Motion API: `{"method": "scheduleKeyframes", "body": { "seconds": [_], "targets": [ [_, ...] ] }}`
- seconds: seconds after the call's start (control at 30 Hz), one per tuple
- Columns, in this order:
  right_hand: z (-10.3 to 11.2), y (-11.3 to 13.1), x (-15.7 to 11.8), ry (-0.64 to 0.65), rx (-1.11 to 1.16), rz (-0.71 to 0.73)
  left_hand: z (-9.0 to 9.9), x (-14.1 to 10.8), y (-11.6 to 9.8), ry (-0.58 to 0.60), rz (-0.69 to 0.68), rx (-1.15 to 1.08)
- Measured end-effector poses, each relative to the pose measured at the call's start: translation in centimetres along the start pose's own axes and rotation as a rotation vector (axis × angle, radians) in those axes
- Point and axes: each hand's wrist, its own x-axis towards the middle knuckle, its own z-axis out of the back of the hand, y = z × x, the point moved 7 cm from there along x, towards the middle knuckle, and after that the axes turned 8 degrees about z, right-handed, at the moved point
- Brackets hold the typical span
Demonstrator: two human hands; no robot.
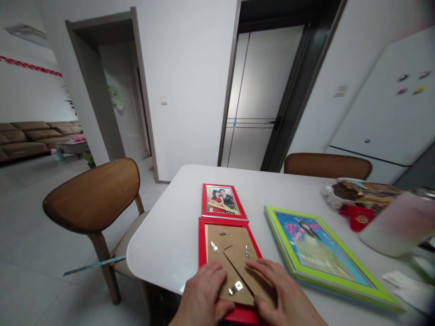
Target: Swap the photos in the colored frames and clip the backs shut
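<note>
A red picture frame (203, 242) lies face down on the table in front of me, its brown backing board (234, 251) showing, with several small metal clips and a stand flap cut into it. My left hand (205, 290) grips the lower left of this frame, fingers bent on the board and thumb near the bottom edge. On the lower right, my right hand (277, 290) holds the frame, with the index finger stretched over the board and the thumb by the flap's lower end. Touching its far edge is a second red frame (220, 200), face up with a photo of a couple.
A green-framed picture (326, 253) lies to the right on the white table (163, 240). Beyond it stand a pale pink container (396, 224), a red packet (362, 218) and plastic-wrapped items (360, 192). Brown chairs (95, 197) stand at the left and far sides.
</note>
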Motion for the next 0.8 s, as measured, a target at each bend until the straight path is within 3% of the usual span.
{"method": "scheduleKeyframes", "body": {
  "seconds": [0.17,0.4,0.63,0.8],
  "targets": [
    [-1.0,0.1,0.4,0.045,-0.107,0.031,-0.1,0.3,0.0,0.003,0.032,0.0],
    [-2.1,1.1,0.7,0.044,-0.187,0.09,0.1,-0.7,0.9,-0.041,-0.124,0.063],
    [-2.5,0.8,1.1,0.024,-0.291,0.138,-1.0,-0.6,2.1,0.117,-0.017,0.072],
    [-2.4,0.4,1.7,0.024,-0.322,0.159,-0.9,-0.1,2.4,0.132,0.025,0.083]
  ]
}}
